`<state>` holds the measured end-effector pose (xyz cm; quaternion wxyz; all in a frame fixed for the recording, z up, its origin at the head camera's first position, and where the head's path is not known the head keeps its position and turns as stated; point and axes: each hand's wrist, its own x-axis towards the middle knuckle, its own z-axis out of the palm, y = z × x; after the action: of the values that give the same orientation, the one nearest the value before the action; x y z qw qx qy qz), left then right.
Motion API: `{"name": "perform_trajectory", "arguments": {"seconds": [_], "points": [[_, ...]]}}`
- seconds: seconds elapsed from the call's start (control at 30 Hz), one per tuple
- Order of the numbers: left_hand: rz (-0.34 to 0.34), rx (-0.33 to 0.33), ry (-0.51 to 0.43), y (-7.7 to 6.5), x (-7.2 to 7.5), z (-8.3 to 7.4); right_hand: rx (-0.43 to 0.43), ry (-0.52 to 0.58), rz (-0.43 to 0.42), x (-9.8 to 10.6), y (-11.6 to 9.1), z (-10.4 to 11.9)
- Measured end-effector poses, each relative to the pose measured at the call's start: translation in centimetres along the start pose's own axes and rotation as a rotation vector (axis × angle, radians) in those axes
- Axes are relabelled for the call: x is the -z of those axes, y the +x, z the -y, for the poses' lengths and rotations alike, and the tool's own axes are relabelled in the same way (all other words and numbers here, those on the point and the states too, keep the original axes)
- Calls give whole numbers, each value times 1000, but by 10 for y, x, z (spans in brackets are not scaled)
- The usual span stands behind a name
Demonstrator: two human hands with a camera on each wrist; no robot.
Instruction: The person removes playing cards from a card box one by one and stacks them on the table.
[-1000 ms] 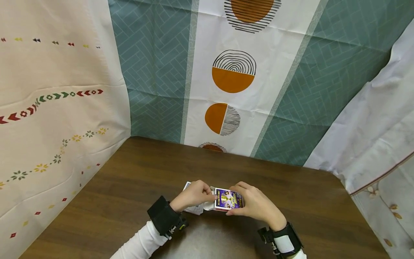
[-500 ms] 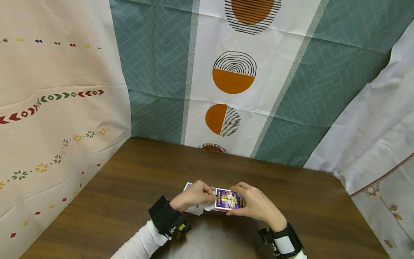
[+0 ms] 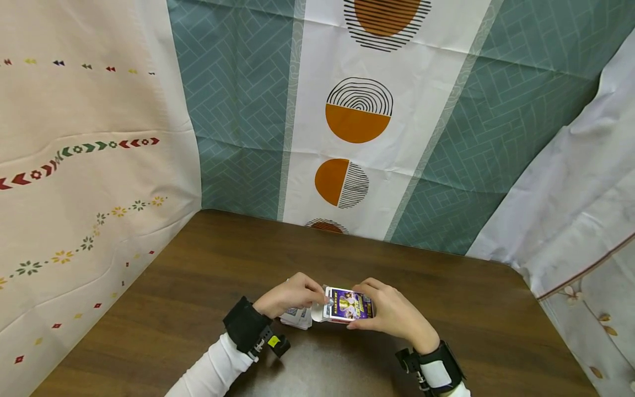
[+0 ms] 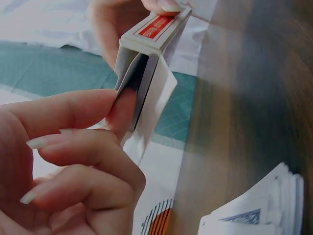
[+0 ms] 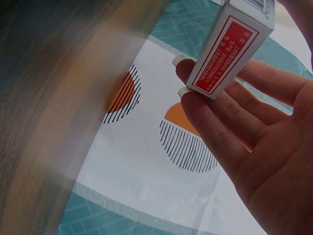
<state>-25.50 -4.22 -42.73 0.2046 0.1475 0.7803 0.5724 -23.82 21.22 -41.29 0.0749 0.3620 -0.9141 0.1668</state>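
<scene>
A purple-faced playing card box (image 3: pixel 353 306) with a gold trophy picture lies between both hands. My right hand (image 3: pixel 394 313) grips its right end, fingers along the far edge and thumb along the near one. In the left wrist view the box's mouth faces my left hand (image 4: pixel 93 147), and a white end flap (image 4: pixel 159 105) hangs out. Thumb and forefinger of that hand pinch a thin card at the mouth; one fingertip reaches inside. How far the card sticks out is hard to tell. Below the left hand, loose playing cards (image 3: pixel 297 318) lie stacked on the table.
The brown wooden table (image 3: pixel 238 248) extends around the hands. Hanging cloths stand behind and beside it: a teal and white curtain (image 3: pixel 238 138) at the back, a cream cloth (image 3: pixel 99 165) at left, a white one (image 3: pixel 570 193) at right.
My left hand has shifted slightly left and up, and a pale edge now shows at the box's mouth. The right hand and the box have stayed put.
</scene>
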Motion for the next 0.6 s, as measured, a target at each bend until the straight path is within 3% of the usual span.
{"name": "perform_trajectory", "arguments": {"seconds": [0.2, 0.6], "points": [[-9, -8, 35, -4, 8, -3, -5, 2, -10, 0, 0, 0], [79, -26, 18, -10, 27, -6, -17, -19, -40, 4, 0, -3]]}}
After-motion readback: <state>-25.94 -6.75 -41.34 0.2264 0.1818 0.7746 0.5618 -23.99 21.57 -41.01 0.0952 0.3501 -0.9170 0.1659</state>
